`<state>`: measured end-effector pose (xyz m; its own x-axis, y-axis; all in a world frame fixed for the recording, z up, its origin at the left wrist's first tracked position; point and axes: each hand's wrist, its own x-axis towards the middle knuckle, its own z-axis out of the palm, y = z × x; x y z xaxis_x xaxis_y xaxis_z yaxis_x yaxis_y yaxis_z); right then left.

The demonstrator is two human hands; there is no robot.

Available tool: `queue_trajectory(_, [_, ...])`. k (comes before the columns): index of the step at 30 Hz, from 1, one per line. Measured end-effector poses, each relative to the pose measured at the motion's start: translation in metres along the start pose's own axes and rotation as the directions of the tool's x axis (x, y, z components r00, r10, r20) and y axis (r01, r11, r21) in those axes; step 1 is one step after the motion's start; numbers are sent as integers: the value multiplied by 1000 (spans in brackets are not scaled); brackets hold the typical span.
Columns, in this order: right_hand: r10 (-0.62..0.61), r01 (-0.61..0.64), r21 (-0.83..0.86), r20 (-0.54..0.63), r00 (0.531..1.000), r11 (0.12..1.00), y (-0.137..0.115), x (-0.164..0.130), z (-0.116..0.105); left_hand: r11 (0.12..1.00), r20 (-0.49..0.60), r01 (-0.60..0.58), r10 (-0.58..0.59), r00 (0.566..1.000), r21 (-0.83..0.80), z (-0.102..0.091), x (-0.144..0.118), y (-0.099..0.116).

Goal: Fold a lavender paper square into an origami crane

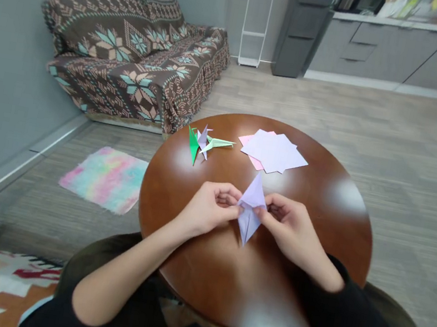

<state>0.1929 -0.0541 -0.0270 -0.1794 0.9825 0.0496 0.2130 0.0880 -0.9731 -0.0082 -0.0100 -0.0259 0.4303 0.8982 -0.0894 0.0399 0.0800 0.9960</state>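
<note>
Right now the left hand and right hand each keep a pinching grip on opposite sides of the folded lilac paper, held just above the round desk, and a crisp fold likely needs matched edges before pressing.
</note>
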Motion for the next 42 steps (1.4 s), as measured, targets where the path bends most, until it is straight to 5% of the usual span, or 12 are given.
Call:
queue_trajectory(7, [-6, 11, 77, -56, 998, 997, -2, 1, -1, 991, 62, -49, 57, 996, -125, -4, 1, 0])
queue_trajectory(24, [12, -12, -29, -6, 1000, 1000, -4, 0, 2, 994, 20, -105, 104, 994, 35, 3, -4, 0])
queue_trajectory(28, [-142, 130, -91, -136, 981, 987, -1, 1, -1, 992, -51, -110, 113, 992, 53, 1, -1, -1])
queue_trajectory(31, [-428, 355, -300, -229, 874, 886, -1, 1, -1, 985, 13, 6, -4, 1000, -170, 1, -2, -3])
queue_trajectory(34, [-593, 487, -415, -178, 785, 769, 0, 1, 0, 912, 138, 123, -74, 988, -390, 3, -3, -3])
queue_trajectory(38, [-610, 514, -414, -137, 781, 751, 3, 2, 2, 908, 97, 82, -46, 994, -410, 3, -3, -4])
queue_trajectory(42, [-449, 367, -296, -286, 847, 882, 2, 1, 3, 948, 19, 21, -15, 1000, -316, 3, -1, -7])
